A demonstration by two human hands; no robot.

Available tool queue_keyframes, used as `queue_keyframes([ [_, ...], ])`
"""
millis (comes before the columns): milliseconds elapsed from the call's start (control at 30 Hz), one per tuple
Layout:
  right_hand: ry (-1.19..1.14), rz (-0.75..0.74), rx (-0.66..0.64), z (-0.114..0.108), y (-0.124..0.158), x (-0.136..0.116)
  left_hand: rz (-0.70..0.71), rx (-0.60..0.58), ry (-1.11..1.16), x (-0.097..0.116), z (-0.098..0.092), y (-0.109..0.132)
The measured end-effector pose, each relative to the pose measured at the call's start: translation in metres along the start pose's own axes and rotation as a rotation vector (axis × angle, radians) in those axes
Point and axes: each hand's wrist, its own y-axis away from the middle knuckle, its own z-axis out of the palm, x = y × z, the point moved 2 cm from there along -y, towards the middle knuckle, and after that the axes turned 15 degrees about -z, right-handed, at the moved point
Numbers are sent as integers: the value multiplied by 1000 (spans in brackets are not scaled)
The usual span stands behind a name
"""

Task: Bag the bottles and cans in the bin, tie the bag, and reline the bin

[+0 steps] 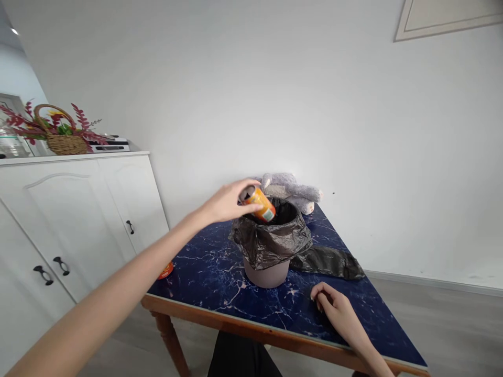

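My left hand (231, 201) grips an orange can (261, 204), tilted on its side, with its dark end toward my palm. It is over the mouth of a trash can (267, 275) lined with a black plastic bag (271, 243), whose edge is folded down over the rim. The inside of the bin is mostly hidden. My right hand (334, 309) rests on the table near its front edge, fingers loosely curled with nothing visible in them. A folded black plastic bag (328, 262) lies just beyond it, to the right of the bin.
The blue marble-patterned table (212, 283) has a wooden edge. A grey plush toy (302, 191) lies behind the bin against the wall. An orange-red object (166, 270), partly covered by my left forearm, sits at the left edge. A white cabinet (78, 209) with a flower basket (65, 141) stands left.
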Motion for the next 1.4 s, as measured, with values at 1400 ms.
queue_keyframes([
  [1400, 3, -7, -7, -1, 0, -4, -135, 226, 185, -8, 24, 12],
])
